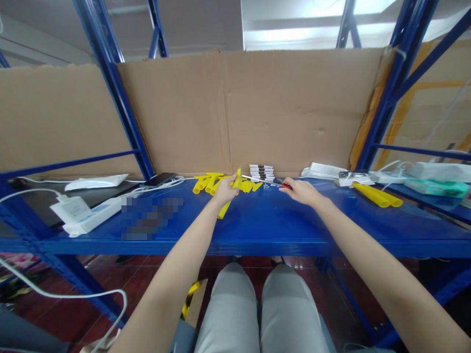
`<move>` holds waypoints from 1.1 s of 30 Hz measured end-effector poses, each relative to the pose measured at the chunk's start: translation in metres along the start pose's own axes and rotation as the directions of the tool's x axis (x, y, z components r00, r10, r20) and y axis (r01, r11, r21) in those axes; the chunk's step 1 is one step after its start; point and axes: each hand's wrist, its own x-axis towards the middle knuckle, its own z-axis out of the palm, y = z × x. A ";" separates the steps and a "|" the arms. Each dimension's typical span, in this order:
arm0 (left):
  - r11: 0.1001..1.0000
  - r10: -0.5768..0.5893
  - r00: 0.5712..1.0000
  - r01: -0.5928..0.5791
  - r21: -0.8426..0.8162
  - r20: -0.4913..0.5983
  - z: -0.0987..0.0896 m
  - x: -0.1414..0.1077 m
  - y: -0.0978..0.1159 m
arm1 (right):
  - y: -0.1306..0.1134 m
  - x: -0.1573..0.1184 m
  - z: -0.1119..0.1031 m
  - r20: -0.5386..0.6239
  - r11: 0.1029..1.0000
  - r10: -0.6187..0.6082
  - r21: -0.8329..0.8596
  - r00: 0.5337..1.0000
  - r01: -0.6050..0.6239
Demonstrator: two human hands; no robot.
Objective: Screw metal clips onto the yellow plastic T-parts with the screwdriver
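While pinching yellow cone (238, 179) in left hand (224, 191), gripped red-handled tool (286, 186) in right hand (304, 191).
Looked mid-alignment, probably needed steady aim.

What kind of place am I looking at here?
Probably a small workshop or packing area: a blue metal shelf used as a bench, cardboard sheets behind it, and yellow cone-shaped parts laid out by the hands.

Blue metal shelving (275, 247) w/ cardboard backing (275, 113) – dk red tiled floor (121, 282) below, bright ceiling light (312, 39) above.
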 end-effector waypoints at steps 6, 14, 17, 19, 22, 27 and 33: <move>0.967 0.080 0.995 -0.091 0.237 0.055 -0.003 -0.002 0.000 | 0.004 0.003 0.005 0.005 0.991 -0.007 0.131 1.000 0.006; 0.963 0.057 0.997 -0.070 0.261 0.056 -0.003 -0.002 -0.002 | 0.002 0.000 0.001 -0.014 1.000 -0.011 0.024 1.000 0.011; 0.962 0.085 0.995 -0.096 0.256 0.051 -0.003 -0.001 -0.003 | 0.001 0.000 -0.002 0.010 1.000 -0.011 0.016 1.000 0.011; 0.962 0.096 0.994 -0.106 0.253 0.052 -0.003 0.000 -0.004 | 0.001 0.000 -0.003 0.031 0.999 -0.011 0.034 0.999 0.010; 0.965 0.094 0.994 -0.103 0.243 0.049 -0.003 0.001 -0.005 | 0.003 0.001 -0.003 0.038 0.996 -0.007 0.091 0.999 0.003; 0.969 0.077 0.995 -0.089 0.228 0.063 -0.005 0.003 -0.008 | 0.008 0.003 0.002 0.019 0.991 0.023 0.130 1.000 -0.025; 0.948 0.124 0.989 -0.143 0.285 0.087 -0.007 0.008 -0.015 | 0.007 0.000 0.001 -0.023 0.999 -0.039 -0.004 0.999 0.039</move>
